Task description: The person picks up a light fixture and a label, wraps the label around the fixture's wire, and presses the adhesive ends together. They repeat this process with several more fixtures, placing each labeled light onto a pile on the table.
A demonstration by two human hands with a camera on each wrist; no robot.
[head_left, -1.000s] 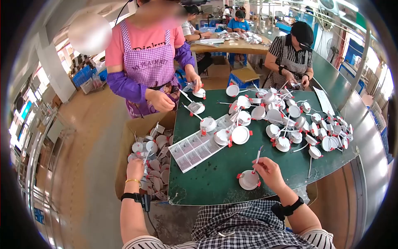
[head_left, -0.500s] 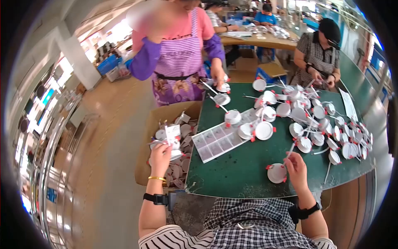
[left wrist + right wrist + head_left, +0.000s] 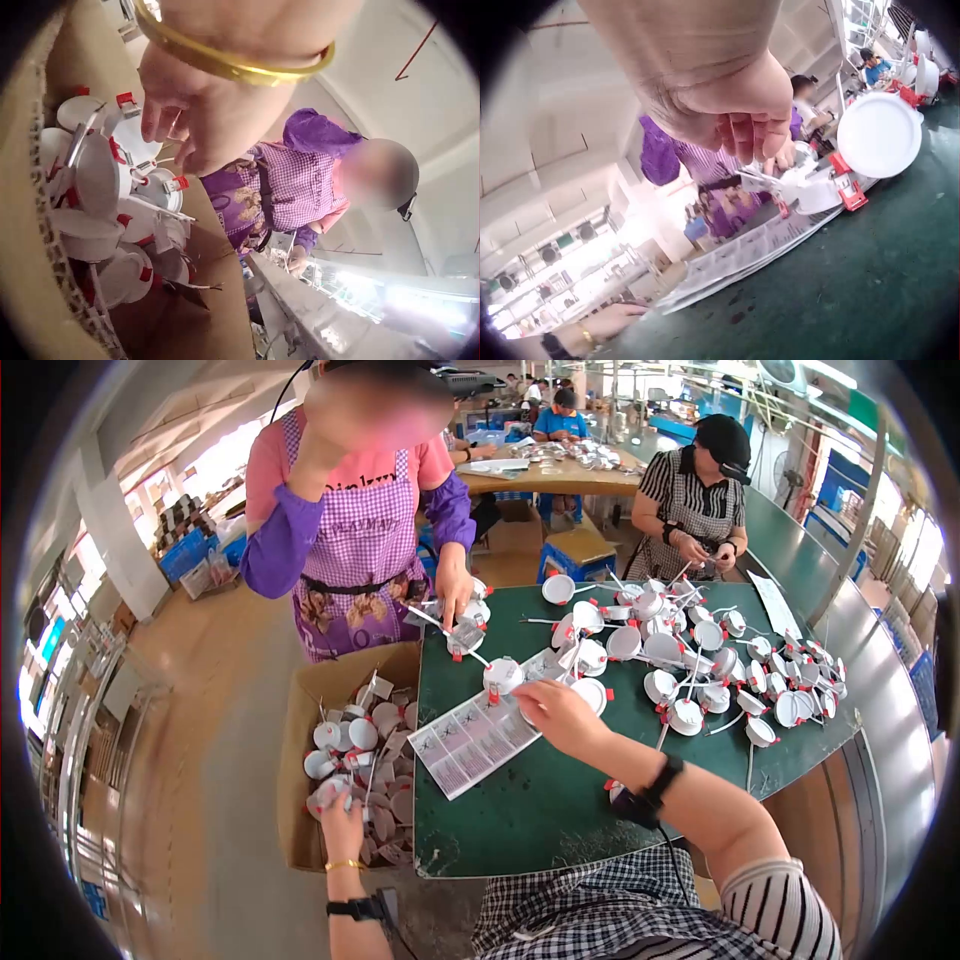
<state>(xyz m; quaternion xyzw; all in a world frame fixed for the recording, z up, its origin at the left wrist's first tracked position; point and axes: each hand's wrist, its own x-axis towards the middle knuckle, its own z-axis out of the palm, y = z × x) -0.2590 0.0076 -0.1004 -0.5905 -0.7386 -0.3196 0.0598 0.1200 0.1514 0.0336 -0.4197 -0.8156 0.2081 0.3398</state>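
Note:
White round downlights with red clips lie on the green table point(image 3: 540, 820) and fill a cardboard box point(image 3: 300, 760) at the left. My left hand point(image 3: 342, 822) reaches into the box, its loosely bent fingers over a white downlight point(image 3: 139, 139). My right hand point(image 3: 565, 720) stretches across the table, fingers bent downward above a downlight point(image 3: 814, 193) at the printed sheet point(image 3: 470, 745); nothing shows within its fingers in the right wrist view. Another downlight point(image 3: 879, 135) stands on edge beside it. Below my right wrist, one downlight is mostly hidden, with a red clip showing.
A heap of downlights point(image 3: 690, 650) with white cables covers the table's right half. Across the left corner a person in a purple apron point(image 3: 365, 525) touches a downlight there. Another person point(image 3: 700, 500) works at the far side. A white paper point(image 3: 775, 605) lies at the right edge.
My left hand has lowered a downlight with a white label into the box. My right hand has left the cable of the near downlight and moved left and forward to the sheet.

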